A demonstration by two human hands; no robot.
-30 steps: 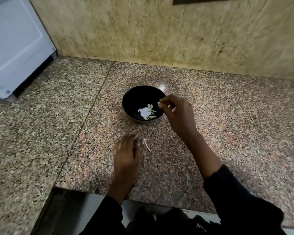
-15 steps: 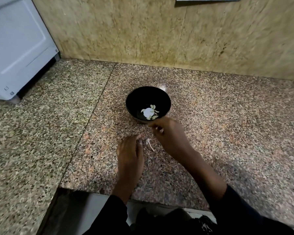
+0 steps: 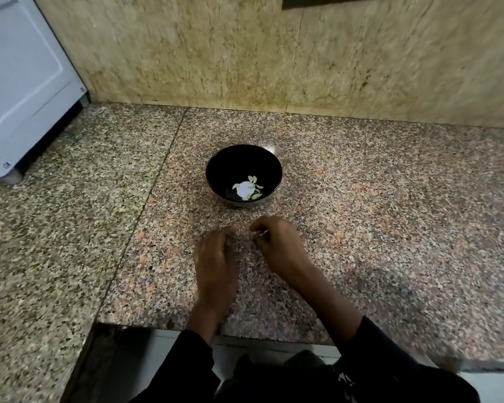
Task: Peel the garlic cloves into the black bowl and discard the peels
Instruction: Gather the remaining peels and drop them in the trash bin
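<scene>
Both hands rest on the bench [image 3: 390, 228] before the black bowl [image 3: 216, 170]: right hand [image 3: 277, 245] pinches a pale peel [image 3: 262, 233], left hand [image 3: 216, 257] lies relaxed, empty

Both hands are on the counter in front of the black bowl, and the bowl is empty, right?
Not empty. The head view shows the black bowl holding pale garlic cloves. Both the left hand and right hand are in front of it.

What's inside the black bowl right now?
The black bowl holds a few pale peeled garlic cloves around a bright white patch at the bottom, possibly glare. The near wall hides part of the floor, so an exact count isn't possible.
</scene>
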